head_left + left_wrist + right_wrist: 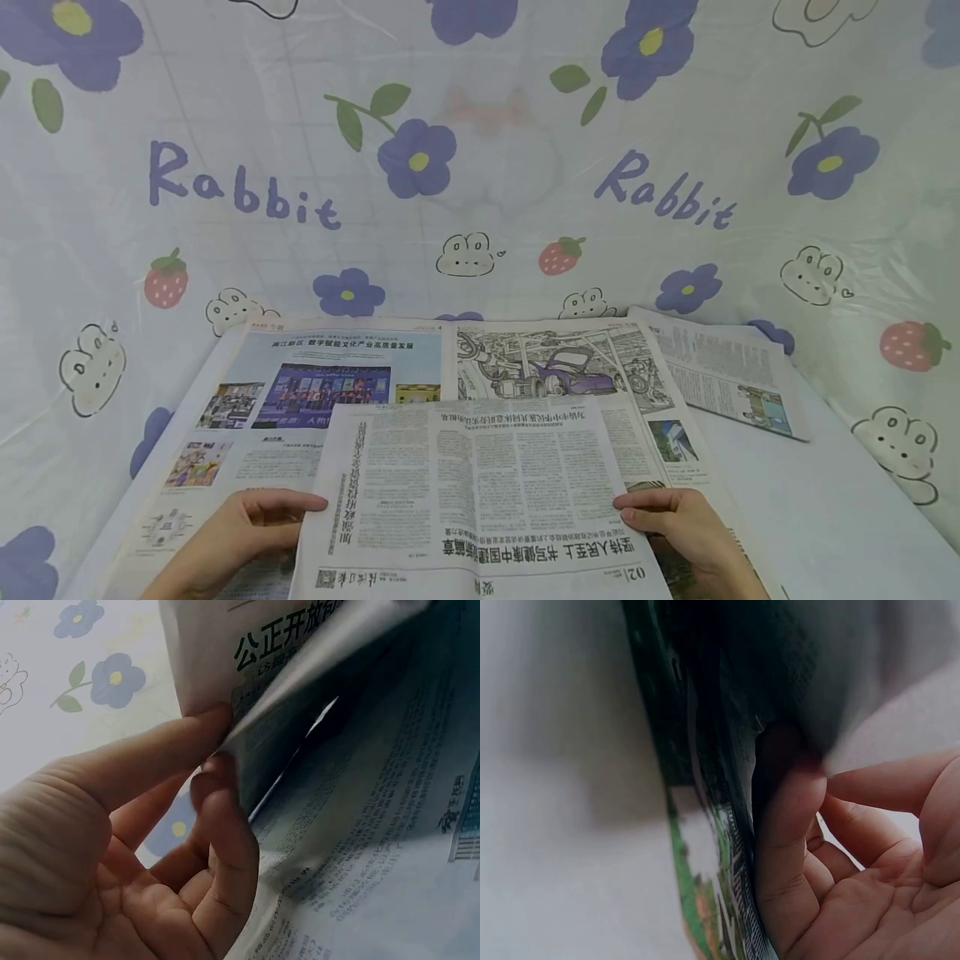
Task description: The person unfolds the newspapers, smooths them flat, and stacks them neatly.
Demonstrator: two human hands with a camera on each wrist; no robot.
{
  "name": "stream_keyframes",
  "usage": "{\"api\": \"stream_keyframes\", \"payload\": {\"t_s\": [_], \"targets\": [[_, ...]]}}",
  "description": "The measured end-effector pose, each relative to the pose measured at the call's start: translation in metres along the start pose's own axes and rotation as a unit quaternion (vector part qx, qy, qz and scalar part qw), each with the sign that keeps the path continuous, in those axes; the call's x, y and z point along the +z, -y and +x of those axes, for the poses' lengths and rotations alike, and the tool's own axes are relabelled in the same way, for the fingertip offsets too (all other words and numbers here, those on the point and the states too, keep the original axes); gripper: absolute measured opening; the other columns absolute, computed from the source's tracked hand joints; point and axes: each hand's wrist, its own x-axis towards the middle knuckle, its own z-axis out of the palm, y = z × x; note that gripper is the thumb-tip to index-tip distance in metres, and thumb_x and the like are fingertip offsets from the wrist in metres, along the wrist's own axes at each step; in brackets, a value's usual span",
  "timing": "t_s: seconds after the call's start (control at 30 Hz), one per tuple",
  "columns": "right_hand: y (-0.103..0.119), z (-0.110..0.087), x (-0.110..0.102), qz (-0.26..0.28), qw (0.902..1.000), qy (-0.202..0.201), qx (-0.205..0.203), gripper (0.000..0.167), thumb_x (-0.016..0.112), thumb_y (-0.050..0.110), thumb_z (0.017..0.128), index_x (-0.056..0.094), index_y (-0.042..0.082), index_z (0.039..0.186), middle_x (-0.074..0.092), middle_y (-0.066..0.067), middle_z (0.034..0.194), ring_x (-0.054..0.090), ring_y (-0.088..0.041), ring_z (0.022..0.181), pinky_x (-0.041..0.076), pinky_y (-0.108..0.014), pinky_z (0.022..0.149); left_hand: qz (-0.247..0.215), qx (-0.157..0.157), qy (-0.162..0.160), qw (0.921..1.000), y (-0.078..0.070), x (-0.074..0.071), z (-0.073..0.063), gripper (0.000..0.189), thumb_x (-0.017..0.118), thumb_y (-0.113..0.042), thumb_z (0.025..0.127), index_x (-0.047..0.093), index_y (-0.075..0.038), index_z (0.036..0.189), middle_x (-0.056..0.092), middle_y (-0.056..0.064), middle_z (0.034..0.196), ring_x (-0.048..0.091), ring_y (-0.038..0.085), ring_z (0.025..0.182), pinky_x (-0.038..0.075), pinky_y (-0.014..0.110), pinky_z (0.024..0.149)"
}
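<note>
Newspaper sheet (pixel 525 483), one: is being held over the middle of the counter (pixel 810 500), toward its near edge, above an open newspaper (pixel 285 454).
Left grip (pixel 251 533): the sheet's left edge is being pinched between thumb and fingers.
Right grip (pixel 678 525): the right edge is being pinched likewise.
Step, as judged: the sheet is being handled by its sides; whether it is being raised or lowered cannot be told.
Next move, as judged: even tension is being called for, both edges being kept level lest the thin paper buckle.
Appearance: dense dark columns are being shown upside down on pale paper; bold headlines (pixel 536 548) and a QR code (pixel 326 578) are lying toward the near side, and a crease is running down the middle.
</note>
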Motion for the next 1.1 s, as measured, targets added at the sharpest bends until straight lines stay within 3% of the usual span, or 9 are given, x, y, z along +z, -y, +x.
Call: {"api": "stream_keyframes", "payload": {"t_s": [0.23, 0.33, 0.47, 0.57, 0.7, 0.8, 0.93, 1.1], "targets": [[-0.0018, 0.0005, -0.0013, -0.001, 1.0, 0.004, 0.002, 0.026, 0.069, 0.01, 0.093, 0.07, -0.007, 0.113, 0.069, -0.016, 0.107, 0.069, -0.031, 0.092, 0.056, -0.042, 0.077, 0.015, 0.028, 0.016, 0.9994, -0.0003, 0.0012, -0.001, 0.029, 0.061, -0.001, 0.095, 0.068, -0.004, 0.124, 0.069, 0.013, 0.111, 0.067, 0.021, 0.099, 0.054, 0.033, 0.082], [-0.0008, -0.0001, -0.0005, 0.004, 1.0, -0.001, 0.007, 0.027, 0.069, 0.01, 0.092, 0.07, -0.007, 0.113, 0.069, -0.016, 0.107, 0.069, -0.032, 0.092, 0.056, -0.042, 0.077, -0.001, 0.037, 0.061, 0.9974, 0.0, 0.0025, 0.0, 0.032, 0.057, 0.003, 0.097, 0.065, -0.002, 0.127, 0.067, 0.016, 0.117, 0.066, 0.026, 0.104, 0.054, 0.034, 0.082], [0.0004, -0.0014, 0.0004, 0.006, 0.9999, -0.006, 0.013, 0.027, 0.07, 0.01, 0.092, 0.07, -0.007, 0.113, 0.069, -0.016, 0.107, 0.069, -0.032, 0.091, 0.056, -0.042, 0.077, -0.042, 0.046, 0.135, 0.9889, 0.0014, 0.0065, 0.0021, 0.035, 0.052, 0.009, 0.097, 0.06, 0.004, 0.131, 0.063, 0.02, 0.124, 0.063, 0.033, 0.11, 0.054, 0.038, 0.084], [0.0005, -0.0022, 0.0008, 0.006, 0.9998, -0.01, 0.016, 0.028, 0.071, 0.011, 0.091, 0.07, -0.006, 0.113, 0.069, -0.015, 0.107, 0.069, -0.032, 0.091, 0.056, -0.042, 0.077, -0.064, 0.053, 0.163, 0.9831, 0.002, 0.0088, 0.0029, 0.037, 0.051, 0.012, 0.096, 0.06, 0.005, 0.131, 0.062, 0.019, 0.126, 0.062, 0.035, 0.11, 0.054, 0.038, 0.084], [-0.0002, -0.0018, 0.0003, 0.002, 0.9999, -0.006, 0.008, 0.028, 0.071, 0.011, 0.091, 0.07, -0.006, 0.113, 0.069, -0.015, 0.107, 0.069, -0.032, 0.092, 0.056, -0.042, 0.077, -0.05, 0.072, 0.149, 0.985, 0.0011, 0.0093, 0.002, 0.036, 0.051, 0.013, 0.095, 0.065, 0.002, 0.126, 0.065, 0.017, 0.123, 0.065, 0.028, 0.106, 0.056, 0.032, 0.078], [-0.0008, -0.0015, -0.0005, -0.001, 1.0, 0.0, 0.001, 0.028, 0.071, 0.011, 0.092, 0.07, -0.007, 0.113, 0.069, -0.016, 0.108, 0.069, -0.031, 0.092, 0.056, -0.042, 0.077, -0.003, 0.084, 0.111, 0.9903, -0.0005, 0.0095, 0.0007, 0.031, 0.054, 0.009, 0.095, 0.07, 0.001, 0.12, 0.07, 0.014, 0.111, 0.069, 0.017, 0.089, 0.056, 0.029, 0.07], [-0.0009, -0.0015, -0.0003, -0.003, 1.0, -0.004, 0.002, 0.028, 0.072, 0.012, 0.091, 0.071, -0.006, 0.112, 0.068, -0.016, 0.109, 0.068, -0.03, 0.093, 0.056, -0.041, 0.077, 0.05, 0.086, 0.069, 0.9926, -0.0022, 0.0098, -0.0003, 0.023, 0.057, 0.003, 0.096, 0.074, -0.001, 0.111, 0.073, 0.011, 0.093, 0.062, 0.01, 0.069, 0.054, 0.029, 0.062], [-0.0011, -0.0008, 0.0002, -0.006, 0.9999, -0.002, -0.008, 0.026, 0.071, 0.009, 0.09, 0.071, -0.006, 0.111, 0.069, -0.014, 0.107, 0.069, -0.029, 0.09, 0.056, -0.04, 0.075, 0.066, 0.062, 0.04, 0.995, -0.0048, 0.0102, -0.0006, 0.02, 0.059, -0.003, 0.098, 0.074, 0.002, 0.11, 0.073, 0.01, 0.099, 0.059, 0.009, 0.072, 0.051, 0.028, 0.065]]}}
